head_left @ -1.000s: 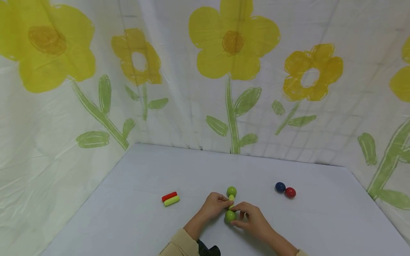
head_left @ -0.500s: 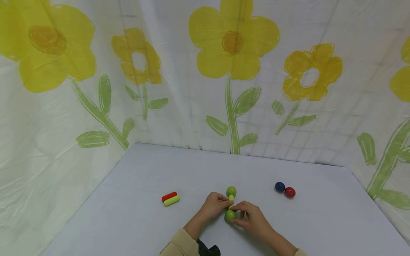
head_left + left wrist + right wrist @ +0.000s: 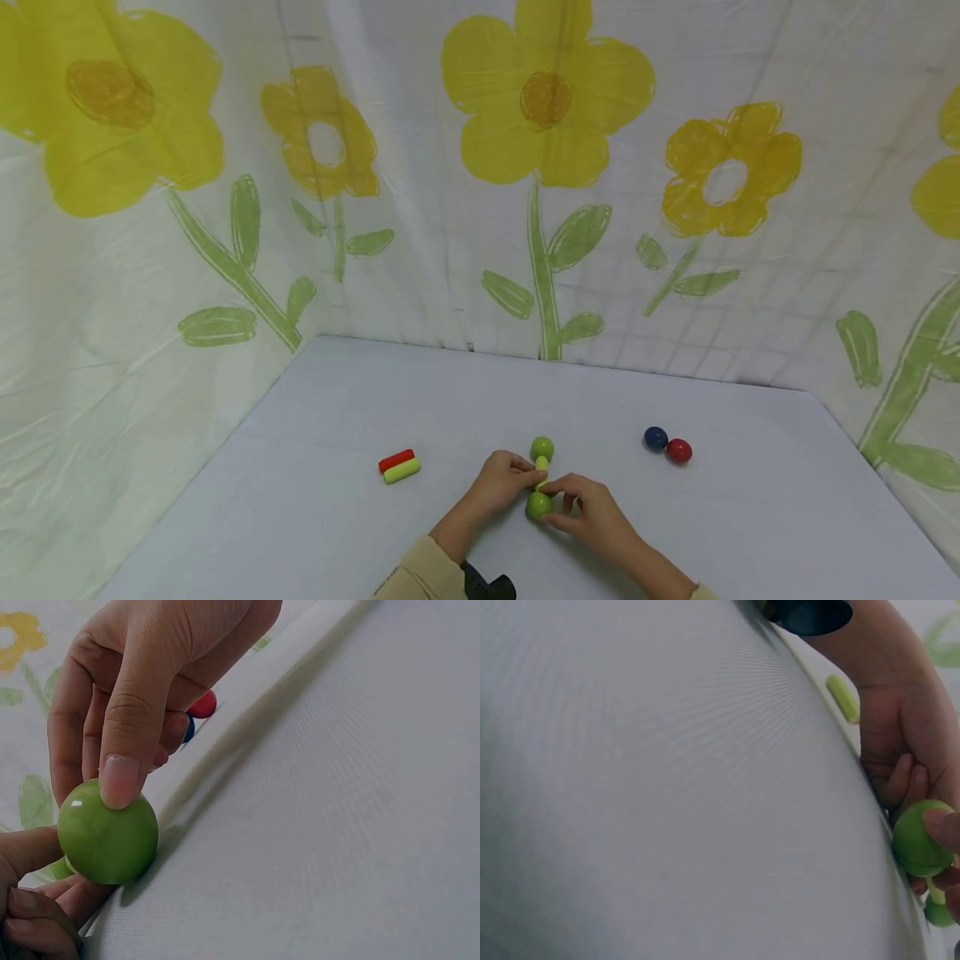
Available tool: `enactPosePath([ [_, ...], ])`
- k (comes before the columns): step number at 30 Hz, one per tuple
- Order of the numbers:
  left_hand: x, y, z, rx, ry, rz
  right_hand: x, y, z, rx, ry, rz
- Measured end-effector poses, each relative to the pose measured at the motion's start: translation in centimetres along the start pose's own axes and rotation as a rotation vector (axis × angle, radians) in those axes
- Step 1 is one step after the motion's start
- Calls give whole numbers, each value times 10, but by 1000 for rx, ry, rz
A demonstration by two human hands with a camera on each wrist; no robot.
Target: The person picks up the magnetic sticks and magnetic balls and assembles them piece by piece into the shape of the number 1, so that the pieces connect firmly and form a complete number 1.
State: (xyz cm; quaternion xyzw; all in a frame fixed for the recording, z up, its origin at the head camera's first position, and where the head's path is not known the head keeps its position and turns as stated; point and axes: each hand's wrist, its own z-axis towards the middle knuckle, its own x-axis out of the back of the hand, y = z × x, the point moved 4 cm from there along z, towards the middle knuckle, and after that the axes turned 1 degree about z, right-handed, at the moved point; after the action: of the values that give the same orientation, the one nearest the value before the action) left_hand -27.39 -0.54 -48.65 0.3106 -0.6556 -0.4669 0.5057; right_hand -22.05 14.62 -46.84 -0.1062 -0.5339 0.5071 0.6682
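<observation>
In the head view, my left hand pinches a short yellow-green stick between thumb and fingers. One green ball sits at the stick's far end. Another green ball is at the near end, gripped by my right hand. The left wrist view has my right thumb pressed on top of that near ball, while the fingers of my left hand are just behind it. From the right wrist, the near ball hides much of the stick; whether the pieces are joined I cannot tell.
Left of my hands, a red stick and a yellow-green stick lie side by side on the white table. A blue ball and a red ball touch at the right. A flower-printed curtain hangs behind.
</observation>
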Motion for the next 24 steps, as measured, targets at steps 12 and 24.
enactPosePath([
  [12,2,3,-3,-4,26,9,-1,3,0,-89,-23,9],
  [24,3,-1,-2,-15,63,29,-2,1,0,-107,-9,12],
])
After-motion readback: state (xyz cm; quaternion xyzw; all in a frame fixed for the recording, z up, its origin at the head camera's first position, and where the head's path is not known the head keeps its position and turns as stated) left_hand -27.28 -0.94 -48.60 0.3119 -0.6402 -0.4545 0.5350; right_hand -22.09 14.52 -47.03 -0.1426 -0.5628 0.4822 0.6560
